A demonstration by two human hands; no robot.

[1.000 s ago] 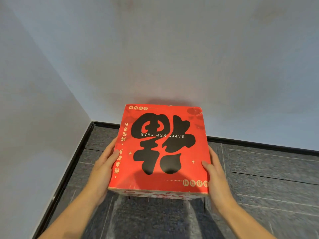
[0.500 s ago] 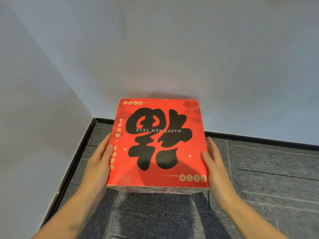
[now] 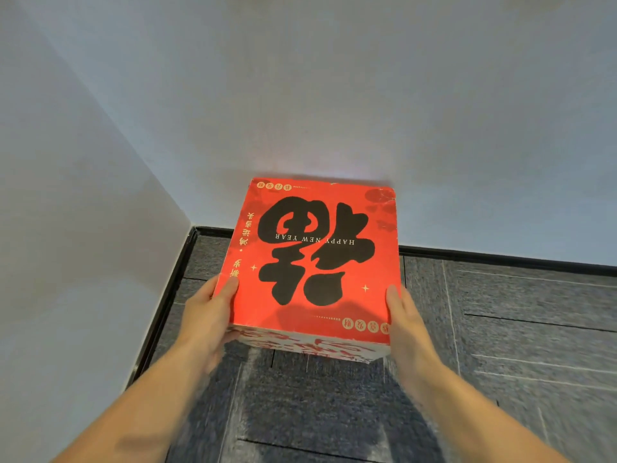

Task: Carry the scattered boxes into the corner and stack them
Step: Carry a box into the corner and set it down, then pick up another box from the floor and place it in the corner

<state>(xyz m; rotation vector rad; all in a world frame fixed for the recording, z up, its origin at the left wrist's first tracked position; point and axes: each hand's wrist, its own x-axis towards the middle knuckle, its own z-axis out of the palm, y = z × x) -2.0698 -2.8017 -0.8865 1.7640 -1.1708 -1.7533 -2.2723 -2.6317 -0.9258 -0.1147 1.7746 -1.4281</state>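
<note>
A red box [image 3: 317, 255] with a large black character and "HAPPY NEW YEAR" on its lid is held above the floor, its far edge close to the back wall. My left hand [image 3: 207, 315] grips its left side, thumb on the lid and fingers hidden underneath. On the right side, my right hand [image 3: 405, 322] holds the box with the thumb at the lid's edge. The near side face shows a red and white pattern. No other box is in view.
Two pale walls meet at the room corner [image 3: 193, 228], left of the box. A black baseboard [image 3: 500, 260] runs along both walls. Dark grey carpet tiles [image 3: 517, 329] cover the floor below and to the right.
Both hands have carried the red box forward towards the back wall. The corner and floor now look closer.
</note>
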